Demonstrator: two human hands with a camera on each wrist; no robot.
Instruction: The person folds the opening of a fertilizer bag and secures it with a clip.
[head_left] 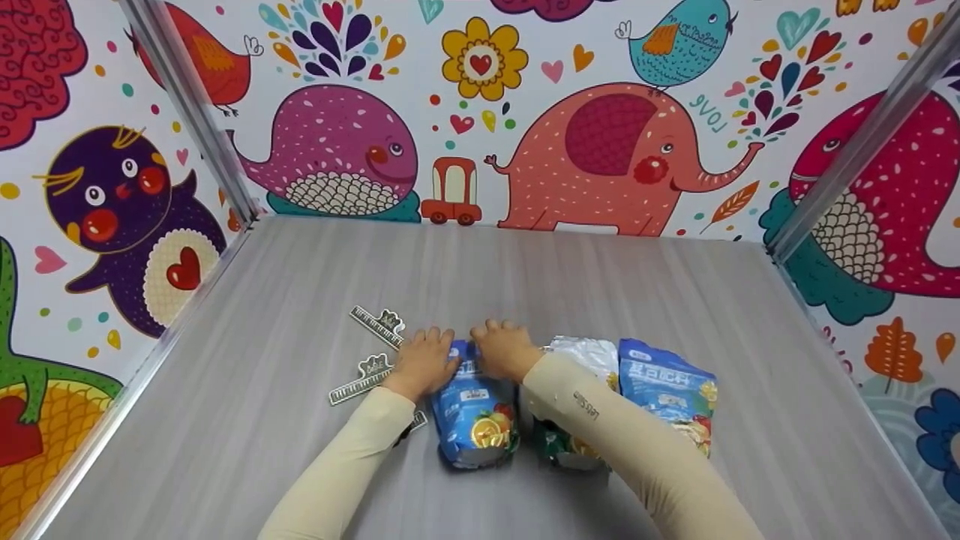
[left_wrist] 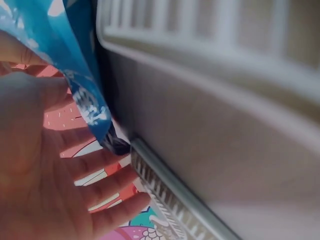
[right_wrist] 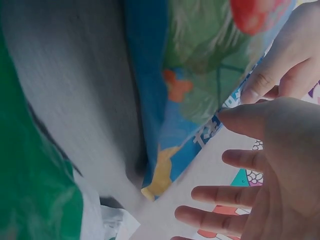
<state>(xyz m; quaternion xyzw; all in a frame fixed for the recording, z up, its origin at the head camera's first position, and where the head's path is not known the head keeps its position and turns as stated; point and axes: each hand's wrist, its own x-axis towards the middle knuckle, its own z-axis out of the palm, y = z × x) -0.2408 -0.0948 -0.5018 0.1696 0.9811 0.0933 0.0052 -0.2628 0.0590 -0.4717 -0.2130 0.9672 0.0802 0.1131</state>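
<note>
A blue bag with a fruit picture (head_left: 476, 420) stands at the middle of the table, its upper end between the two hands. My left hand (head_left: 426, 364) is at its top left corner, thumb against the bag and the other fingers fairly straight and spread in the left wrist view. At the top right, my right hand (head_left: 506, 351) touches the bag's edge with the thumb, its fingers extended in the right wrist view. Left of the bag lie silver clips with a piano-key pattern (head_left: 360, 388); one is partly hidden under the left wrist.
Right of the blue bag is a silver-topped bag (head_left: 589, 352), green lower down and partly covered by the right forearm. Beside it is another blue bag (head_left: 664, 382). Patterned panels and metal posts (head_left: 847, 157) border the grey table (head_left: 510, 277).
</note>
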